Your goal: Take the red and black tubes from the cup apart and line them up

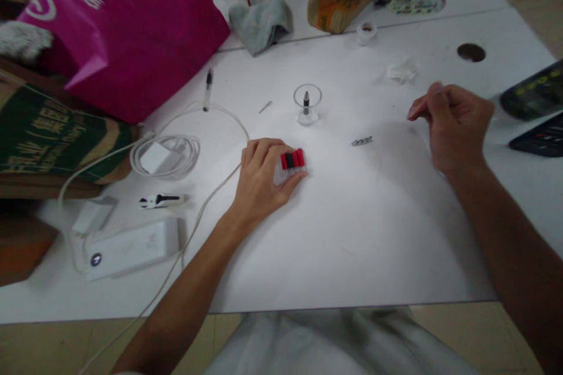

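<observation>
My left hand (264, 178) rests on the white table, its thumb and fingers closed around a small clear case with red and black pieces (292, 159). Off to the right, my right hand (457, 122) is raised with its fingers pinched together; whether anything is between the fingertips cannot be made out. Just beyond my left hand stands a small clear cup (307, 114) with a dark pen tip in it. A small black-and-silver patterned piece (362, 141) lies between the two hands. A thin short pin-like piece (265, 107) lies left of the cup.
A pen (208, 90), coiled white cable (193, 158), clippers (162, 200) and a white power bank (132, 249) lie on the left. Behind are a pink bag (132, 29), grey cloth (259, 23) and tape roll (366, 33). A dark bottle (534, 92) is at the right.
</observation>
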The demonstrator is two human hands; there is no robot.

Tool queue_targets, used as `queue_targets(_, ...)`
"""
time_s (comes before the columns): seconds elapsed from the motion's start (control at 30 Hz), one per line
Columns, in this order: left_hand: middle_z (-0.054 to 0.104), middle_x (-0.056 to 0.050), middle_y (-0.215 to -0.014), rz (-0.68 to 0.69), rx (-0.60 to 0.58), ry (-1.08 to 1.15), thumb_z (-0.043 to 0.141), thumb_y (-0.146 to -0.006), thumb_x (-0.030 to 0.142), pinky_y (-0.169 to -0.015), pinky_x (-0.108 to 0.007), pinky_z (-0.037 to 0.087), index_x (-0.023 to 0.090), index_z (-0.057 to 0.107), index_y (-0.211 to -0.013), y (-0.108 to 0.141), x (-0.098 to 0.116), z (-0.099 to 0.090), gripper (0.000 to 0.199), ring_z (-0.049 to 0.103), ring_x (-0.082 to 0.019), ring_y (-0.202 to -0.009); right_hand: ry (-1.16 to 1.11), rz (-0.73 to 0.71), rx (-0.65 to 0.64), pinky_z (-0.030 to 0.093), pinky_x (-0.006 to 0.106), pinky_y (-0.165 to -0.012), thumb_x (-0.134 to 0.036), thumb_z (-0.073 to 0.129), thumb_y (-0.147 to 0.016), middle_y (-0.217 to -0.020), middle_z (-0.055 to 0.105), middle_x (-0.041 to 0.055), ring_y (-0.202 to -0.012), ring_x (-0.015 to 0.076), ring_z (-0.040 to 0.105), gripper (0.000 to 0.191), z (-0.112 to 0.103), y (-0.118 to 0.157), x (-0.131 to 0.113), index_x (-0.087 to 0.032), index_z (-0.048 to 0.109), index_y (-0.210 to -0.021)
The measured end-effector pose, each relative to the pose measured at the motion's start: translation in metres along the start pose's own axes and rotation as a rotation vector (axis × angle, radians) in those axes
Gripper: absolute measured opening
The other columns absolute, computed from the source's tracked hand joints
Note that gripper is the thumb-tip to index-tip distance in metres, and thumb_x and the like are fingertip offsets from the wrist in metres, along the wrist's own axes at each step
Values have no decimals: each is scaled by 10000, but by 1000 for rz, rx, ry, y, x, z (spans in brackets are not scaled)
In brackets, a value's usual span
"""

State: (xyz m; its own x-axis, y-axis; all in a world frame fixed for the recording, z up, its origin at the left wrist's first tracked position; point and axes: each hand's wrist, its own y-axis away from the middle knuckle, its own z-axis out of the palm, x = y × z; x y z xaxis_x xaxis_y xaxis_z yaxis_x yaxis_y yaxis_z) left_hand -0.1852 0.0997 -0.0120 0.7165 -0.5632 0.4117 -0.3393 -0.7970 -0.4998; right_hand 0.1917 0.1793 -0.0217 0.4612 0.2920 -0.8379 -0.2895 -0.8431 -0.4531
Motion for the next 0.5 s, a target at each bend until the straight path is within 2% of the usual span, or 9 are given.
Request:
queue_targets(0.1, 747, -139, -1323, -18, -24, -10, 874, -1017, 575, -1126, -552, 526, 244, 704, -1335, 0, 1, -1, 489, 661, -352, -1256, -62, -100, -1, 544, 321, -712, -424, 729, -1121, -729, 737, 45, -654, 138, 665, 393, -2, 3, -5, -198, 732, -800)
queue_targets(0.17, 741, -144, -1350, -32, -47, -12, 872, -1012, 590, -1142, -567, 516, 249, 703, -1366, 0, 0, -3, 520, 649, -364, -1282, 19, -196, -17, 544, 335, -736, -386, 757, -1085, -796, 754, 48, -711, 156, 679, 285, -2, 8, -15, -213, 732, -860)
queue_targets(0.27, 732, -153, -1392, -30, -83, -11, 880, -999, 603, -1169, -584, 501, 252, 695, -1421, 0, -4, -8, 580, 633, -375, -1316, 142, -445, -161, 555, 393, -826, -289, 819, -1012, -933, 769, 54, -860, 214, 701, 113, 4, 22, -39, -242, 729, -962)
queue_targets(0.37, 720, -169, -1442, 0, -123, -5, 887, -985, 627, -1187, -594, 490, 249, 678, -1481, 0, -12, -13, 657, 614, -383, -1343, 77, -539, -282, 595, 467, -915, -280, 874, -981, -1026, 795, 52, -962, 276, 743, 173, 20, 44, -65, -281, 755, -1107)
queue_targets(0.5, 696, -182, -1516, 17, -195, 10, 899, -954, 665, -1224, -635, 456, 276, 648, -1562, 0, -24, -19, 764, 574, -410, -1394, 170, -536, -533, 580, 612, -1074, -406, 885, -1012, -1348, 765, 147, -1257, 387, 719, 364, 45, 68, -81, -306, 781, -1346)
